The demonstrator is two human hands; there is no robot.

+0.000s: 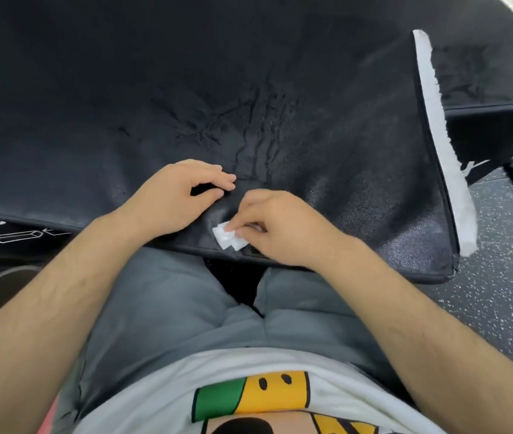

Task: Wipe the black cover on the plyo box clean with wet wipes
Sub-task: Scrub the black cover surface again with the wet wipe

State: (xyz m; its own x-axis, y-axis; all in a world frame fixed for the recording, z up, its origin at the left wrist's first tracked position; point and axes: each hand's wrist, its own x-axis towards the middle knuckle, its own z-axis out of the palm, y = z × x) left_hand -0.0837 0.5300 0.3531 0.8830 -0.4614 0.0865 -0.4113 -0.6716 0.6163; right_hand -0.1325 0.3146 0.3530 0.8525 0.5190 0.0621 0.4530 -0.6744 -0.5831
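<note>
The black cover (186, 89) spreads across the top of the plyo box and fills most of the view; it is wrinkled near the middle. My right hand (280, 227) pinches a small folded white wet wipe (228, 238) against the cover at its near edge. My left hand (180, 195) rests beside it on the cover, fingers curled and slightly apart, holding nothing. The two hands are close together but not touching.
A white fuzzy strip (443, 145) runs down the cover's right edge. A second black box (493, 120) stands to the right on speckled dark flooring (499, 292). White printed markings (8, 236) show on the box's front at left. My grey-trousered legs press against the box.
</note>
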